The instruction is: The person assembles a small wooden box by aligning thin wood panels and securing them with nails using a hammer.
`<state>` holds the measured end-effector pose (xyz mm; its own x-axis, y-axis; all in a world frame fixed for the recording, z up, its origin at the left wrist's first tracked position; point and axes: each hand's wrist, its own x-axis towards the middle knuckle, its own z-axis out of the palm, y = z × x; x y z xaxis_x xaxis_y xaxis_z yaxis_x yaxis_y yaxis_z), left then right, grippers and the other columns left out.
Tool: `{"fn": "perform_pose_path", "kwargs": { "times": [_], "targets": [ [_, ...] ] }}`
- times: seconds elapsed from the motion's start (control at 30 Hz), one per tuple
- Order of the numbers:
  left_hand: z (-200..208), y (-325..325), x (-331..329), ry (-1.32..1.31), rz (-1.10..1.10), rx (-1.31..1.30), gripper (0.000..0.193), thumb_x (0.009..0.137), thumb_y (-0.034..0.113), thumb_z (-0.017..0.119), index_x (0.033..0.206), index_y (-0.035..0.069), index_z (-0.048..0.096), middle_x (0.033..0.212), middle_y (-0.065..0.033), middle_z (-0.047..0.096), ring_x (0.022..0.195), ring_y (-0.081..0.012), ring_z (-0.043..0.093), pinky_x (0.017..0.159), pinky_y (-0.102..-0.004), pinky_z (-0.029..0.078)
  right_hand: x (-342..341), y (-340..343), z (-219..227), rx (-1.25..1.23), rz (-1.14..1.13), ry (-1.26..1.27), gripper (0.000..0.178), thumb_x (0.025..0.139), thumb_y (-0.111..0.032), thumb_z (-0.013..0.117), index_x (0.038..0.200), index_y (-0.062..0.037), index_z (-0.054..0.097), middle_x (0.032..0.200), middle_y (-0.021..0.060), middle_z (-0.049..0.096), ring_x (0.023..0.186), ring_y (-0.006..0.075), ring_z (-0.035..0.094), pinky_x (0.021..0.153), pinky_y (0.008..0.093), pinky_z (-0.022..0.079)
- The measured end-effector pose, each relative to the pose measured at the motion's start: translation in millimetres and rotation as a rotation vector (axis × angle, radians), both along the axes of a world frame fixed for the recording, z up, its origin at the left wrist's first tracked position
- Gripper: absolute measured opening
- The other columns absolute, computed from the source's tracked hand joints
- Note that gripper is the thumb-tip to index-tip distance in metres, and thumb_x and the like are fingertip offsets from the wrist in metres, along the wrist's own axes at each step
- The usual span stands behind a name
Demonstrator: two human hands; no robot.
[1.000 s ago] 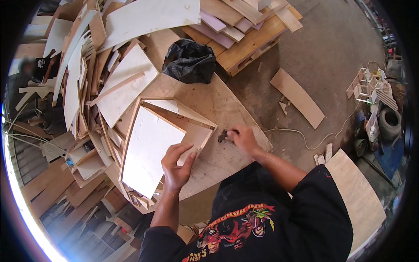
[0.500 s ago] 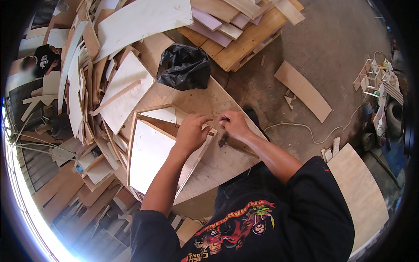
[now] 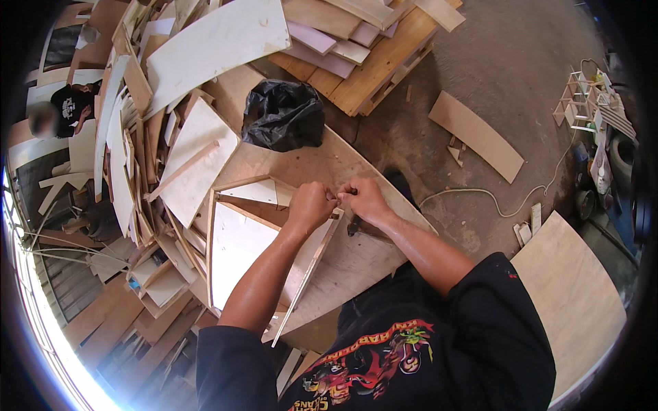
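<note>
Over the corner of a wooden frame with white panels (image 3: 236, 253), both my hands are close together. My left hand (image 3: 312, 205) is closed in a pinch, its fingertips meeting those of the other hand; what they hold is too small or hidden to name. My right hand (image 3: 367, 201) is closed around a dark, slim tool (image 3: 354, 226), whose end sticks out below the palm; its kind is not clear. The frame lies on a plywood tabletop (image 3: 343, 284), with a narrow edge strip (image 3: 305, 281) running toward me under my left forearm.
A black plastic bag (image 3: 283, 120) sits on the tabletop beyond the frame. Stacked boards (image 3: 216, 51) crowd the left, and a pallet (image 3: 370, 85) with planks stands at the back. A cable (image 3: 493, 205) and a loose board (image 3: 476, 137) lie on the floor. Another person (image 3: 72, 109) is far left.
My fingers have drawn closer together, and my left hand has curled from a looser grip into a tight pinch. The view has shifted slightly.
</note>
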<state>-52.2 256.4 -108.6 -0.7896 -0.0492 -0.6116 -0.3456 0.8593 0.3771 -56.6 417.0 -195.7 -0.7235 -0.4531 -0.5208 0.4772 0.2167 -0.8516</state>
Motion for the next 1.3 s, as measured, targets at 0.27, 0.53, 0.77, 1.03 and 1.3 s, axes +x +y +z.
{"fn": "perform_pose_path", "kwargs": {
  "times": [0.27,0.53,0.77,1.03,1.3],
  "targets": [
    [-12.0,-2.4,-8.3,-0.147,-0.019,-0.059,0.025,0.077,0.029,0.079,0.081,0.004,0.078,0.075,-0.0254,0.069,0.076,-0.0419,0.07,0.07,-0.0498,0.055,4.1,-3.2,1.8,0.041,-0.062,0.035,0.016,0.084,-0.014,0.074,0.09,0.0012,0.076,0.08,0.017,0.073,0.073,0.0222,0.07,0.069,0.0367,0.053],
    [-39.0,-10.4,-3.4,-0.223,-0.089,-0.116,0.024,0.074,0.033,0.08,0.082,0.01,0.08,0.07,-0.0151,0.071,0.071,-0.0334,0.071,0.069,-0.0419,0.055,14.7,22.2,15.1,0.257,0.053,0.264,0.026,0.09,-0.025,0.067,0.097,-0.0012,0.074,0.093,0.0187,0.072,0.09,0.036,0.069,0.077,0.0455,0.053],
    [-45.0,-13.8,-0.1,-0.36,-0.149,-0.194,0.027,0.072,0.039,0.084,0.091,0.019,0.083,0.085,-0.0085,0.077,0.081,-0.0274,0.074,0.073,-0.0369,0.055,50.1,67.8,28.4,0.421,0.405,0.415,0.028,0.089,-0.03,0.069,0.096,-0.0026,0.069,0.098,0.0169,0.067,0.098,0.0361,0.065,0.08,0.0458,0.055],
    [-38.5,-1.6,-2.5,-0.399,-0.199,-0.292,0.025,0.072,0.041,0.084,0.091,0.024,0.083,0.087,-0.0074,0.077,0.093,-0.0281,0.072,0.1,-0.0514,0.041,84.6,90.1,25.5,0.532,0.489,0.825,0.024,0.082,-0.026,0.071,0.093,-0.0053,0.066,0.095,0.0115,0.064,0.097,0.0301,0.064,0.075,0.0428,0.055],
    [-32.1,0.3,-0.8,-0.391,-0.165,-0.291,0.023,0.072,0.042,0.084,0.088,0.025,0.083,0.084,-0.0069,0.076,0.094,-0.0288,0.071,0.105,-0.0567,0.033,68.4,88.4,52.7,0.507,0.341,0.228,0.025,0.087,-0.024,0.067,0.096,-0.002,0.061,0.095,0.0216,0.067,0.094,0.0392,0.068,0.079,0.0495,0.054]
  ]
}}
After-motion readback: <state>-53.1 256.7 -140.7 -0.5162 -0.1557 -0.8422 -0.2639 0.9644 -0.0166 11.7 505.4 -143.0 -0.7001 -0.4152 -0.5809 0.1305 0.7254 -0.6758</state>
